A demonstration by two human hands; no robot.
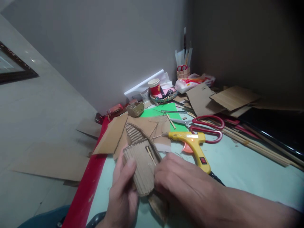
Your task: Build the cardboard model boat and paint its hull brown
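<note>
My left hand [124, 183] is closed round the left side of a small cardboard model [142, 167], its thumb pressed on the ribbed top face. The model has a pointed, corrugated far end and a curved side wall. A thin light stick lies in a dark slot near its right edge. My right hand [175, 180] is closed at the model's right side, by the near end of that stick; its fingertips are partly hidden, so what they pinch cannot be made out. A yellow glue gun [198, 142] with a lit orange light lies just beyond my right hand.
Red-handled scissors [206, 126] lie behind the glue gun. Wooden sticks [256, 145] run along the right. Cardboard sheets [235, 96] are piled at the back right, more cardboard [111, 136] at the left. A red paper cup [155, 88] stands at the back.
</note>
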